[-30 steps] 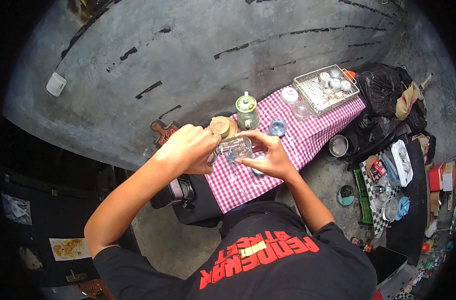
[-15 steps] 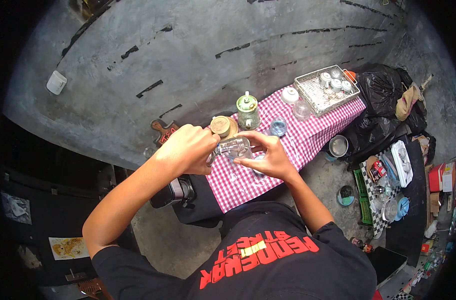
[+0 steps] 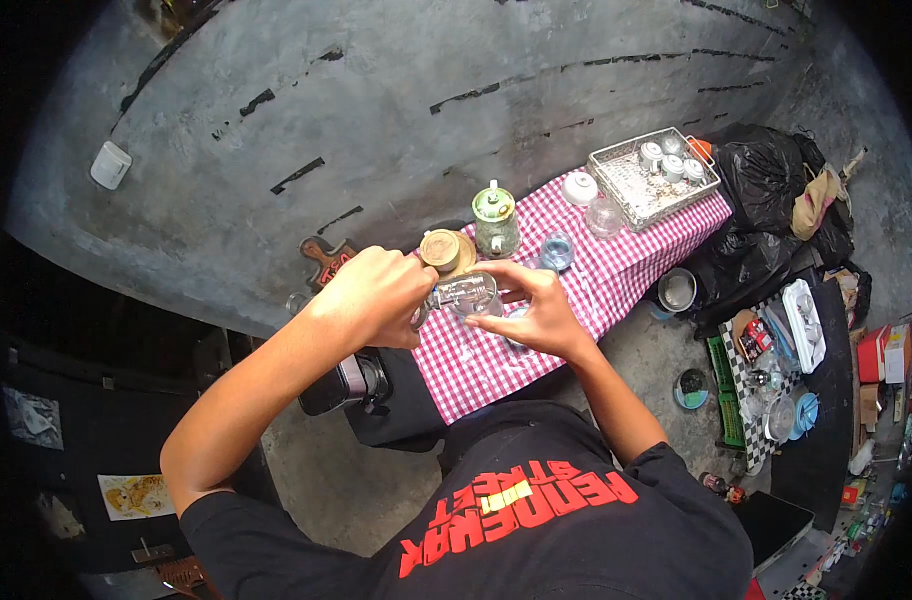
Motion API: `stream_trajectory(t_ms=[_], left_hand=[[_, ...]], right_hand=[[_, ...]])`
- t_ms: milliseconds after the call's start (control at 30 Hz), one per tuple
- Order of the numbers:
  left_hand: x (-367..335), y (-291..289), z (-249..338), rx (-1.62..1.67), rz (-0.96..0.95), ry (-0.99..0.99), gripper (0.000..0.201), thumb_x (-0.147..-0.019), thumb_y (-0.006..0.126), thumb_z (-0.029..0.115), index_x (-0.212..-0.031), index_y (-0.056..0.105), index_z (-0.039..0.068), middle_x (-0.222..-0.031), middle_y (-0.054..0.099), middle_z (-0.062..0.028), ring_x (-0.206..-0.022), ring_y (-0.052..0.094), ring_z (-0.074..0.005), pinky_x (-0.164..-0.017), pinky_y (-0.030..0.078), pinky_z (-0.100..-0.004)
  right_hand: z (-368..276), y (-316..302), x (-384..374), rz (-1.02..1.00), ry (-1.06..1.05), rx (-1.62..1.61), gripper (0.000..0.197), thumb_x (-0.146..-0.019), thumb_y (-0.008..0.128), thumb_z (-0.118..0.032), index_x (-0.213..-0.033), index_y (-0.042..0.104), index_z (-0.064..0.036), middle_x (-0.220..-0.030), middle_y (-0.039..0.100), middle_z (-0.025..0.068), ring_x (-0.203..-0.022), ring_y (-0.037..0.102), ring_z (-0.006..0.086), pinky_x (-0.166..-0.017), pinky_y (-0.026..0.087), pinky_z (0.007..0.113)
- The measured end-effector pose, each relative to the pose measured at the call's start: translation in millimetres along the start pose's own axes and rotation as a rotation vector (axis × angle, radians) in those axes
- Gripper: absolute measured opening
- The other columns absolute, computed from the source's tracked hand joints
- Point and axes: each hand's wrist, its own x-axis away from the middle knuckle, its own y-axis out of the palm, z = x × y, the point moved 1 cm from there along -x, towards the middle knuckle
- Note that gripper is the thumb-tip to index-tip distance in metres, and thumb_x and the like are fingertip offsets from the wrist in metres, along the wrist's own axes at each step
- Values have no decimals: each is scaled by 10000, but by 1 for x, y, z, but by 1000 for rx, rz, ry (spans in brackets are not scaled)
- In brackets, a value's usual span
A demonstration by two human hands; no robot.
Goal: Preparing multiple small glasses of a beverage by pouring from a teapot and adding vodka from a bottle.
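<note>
A clear glass (image 3: 468, 295) lies on its side in the air above the checked cloth, held between my two hands. My left hand (image 3: 381, 293) is closed at its left end, knuckles up, with a small round glassy rim showing below the fingers; whether that is a second piece cannot be told. My right hand (image 3: 538, 312) curves around the wide end, thumb below and fingers above. Just beyond the hands, a tan round lidded container (image 3: 440, 250) sits on a wooden disc. A green-lidded glass jar (image 3: 496, 225) and a bluish glass (image 3: 556, 252) stand farther right.
A red-and-white checked cloth (image 3: 631, 262) covers the table along the grey wall. A wire tray (image 3: 631, 195) with several white cups stands at its far right, beside a white bowl (image 3: 580, 188). Black bags (image 3: 766, 180) and a bucket (image 3: 677, 291) lie beyond. A dark appliance (image 3: 341, 388) is at left.
Both hands and the glass stay nearly in place; my left forearm has shifted very slightly left.
</note>
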Motion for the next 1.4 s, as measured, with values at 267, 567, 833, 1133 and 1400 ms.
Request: stream_trajectory(t_ms=[267,567,833,1133,1400], left_hand=[[-1,-1,1,-4,-19,0,416,-601,774,267,-859,624,-23,-777,675,-181,-740,691,-343,-676,556,-408],[-2,0,2,-13,-13,10,453,-594,779,279,-895,626,-23,-784,674,-176,-755,693,-337,-679,555,-403],[-2,0,3,-31,-24,3,464,-595,783,278,-907,624,-25,-782,674,-172,-754,693,-339,-677,558,-403],[-1,-3,5,-20,-5,17,461,-592,784,277,-902,625,-25,-772,675,-173,-746,695,-338,-674,560,-405],[-1,-5,7,-37,-19,19,470,-586,791,280,-909,630,-21,-773,677,-169,-749,697,-333,-674,559,-403]], right_hand=[[-1,-1,0,6,-4,30,547,-731,862,-171,-1185,631,27,-1022,721,138,-908,709,179,-821,563,316],[2,-3,0,-9,-8,13,562,-725,865,-149,-1204,626,22,-1033,715,131,-909,703,172,-817,571,313],[2,-2,1,-22,7,14,578,-717,869,-123,-1221,623,13,-1057,704,128,-929,697,170,-819,578,315],[5,-3,2,-21,1,20,570,-721,867,-126,-1217,626,16,-1045,708,126,-924,698,173,-819,581,320],[4,-2,4,13,-16,-7,527,-729,863,-192,-1165,650,15,-1018,722,139,-888,709,182,-814,566,319]])
